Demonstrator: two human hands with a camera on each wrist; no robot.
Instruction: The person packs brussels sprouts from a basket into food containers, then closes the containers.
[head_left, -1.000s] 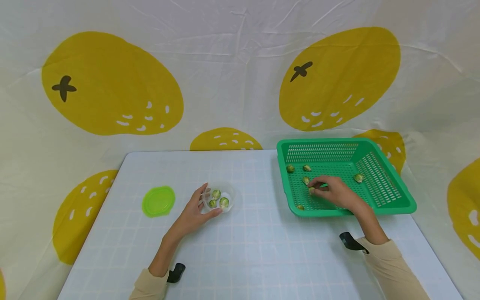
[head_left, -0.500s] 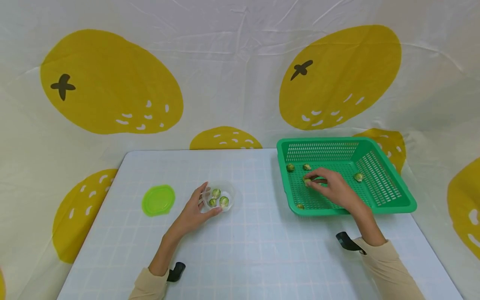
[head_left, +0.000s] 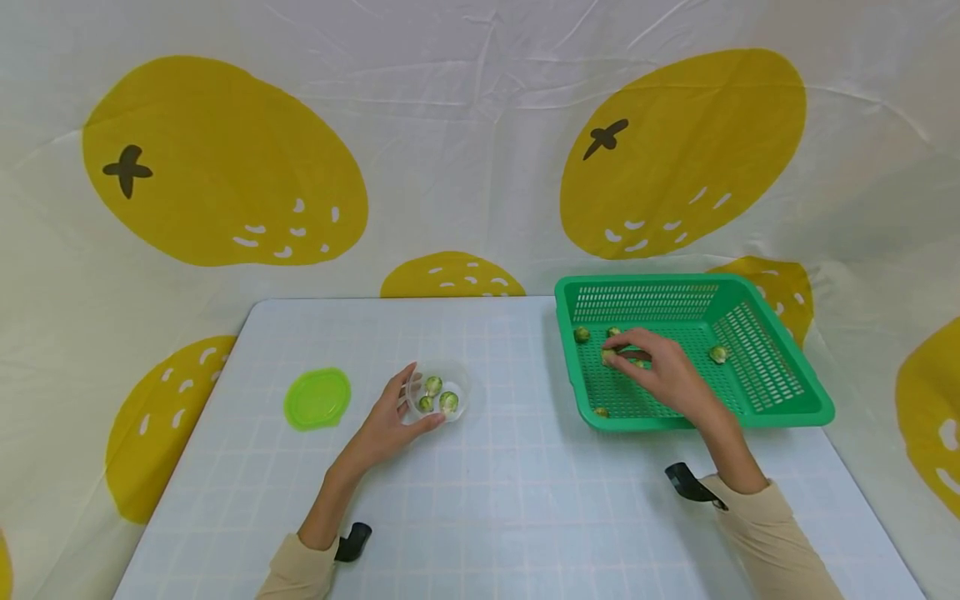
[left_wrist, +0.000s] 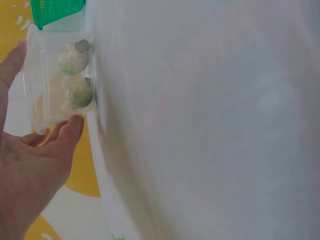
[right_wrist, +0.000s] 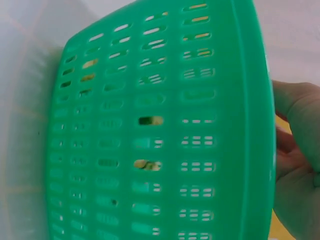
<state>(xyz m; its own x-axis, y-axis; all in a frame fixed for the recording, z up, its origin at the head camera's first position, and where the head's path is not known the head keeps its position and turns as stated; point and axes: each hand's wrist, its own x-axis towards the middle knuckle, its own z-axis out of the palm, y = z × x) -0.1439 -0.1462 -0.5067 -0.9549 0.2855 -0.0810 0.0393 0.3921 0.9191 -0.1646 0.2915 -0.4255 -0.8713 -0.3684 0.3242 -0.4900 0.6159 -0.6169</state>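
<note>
In the head view my left hand [head_left: 396,429] holds a clear round plastic tub [head_left: 460,381], its thumb at the near side and fingers round the left. Three Brussels sprouts [head_left: 448,402] lie in the tub; the left wrist view shows them through its wall [left_wrist: 55,95]. Inside the green plastic basket [head_left: 652,424], my right hand [head_left: 663,371] pinches a Brussels sprout [head_left: 607,357] between thumb and fingers. Other sprouts lie on the basket floor, one by the far left corner [head_left: 582,334] and one to the right [head_left: 719,354]. The basket wall hides the right fingertips in the right wrist view.
A lime green lid [head_left: 317,399] lies flat on the table [head_left: 480,517], left of the tub. The basket stands at the table's right rear. Behind the table hangs a white sheet [head_left: 465,167] printed with yellow fruit.
My right hand has moved slightly left and away within the basket, and a sprout shows beneath its fingers. My left hand and the tub have stayed put.
</note>
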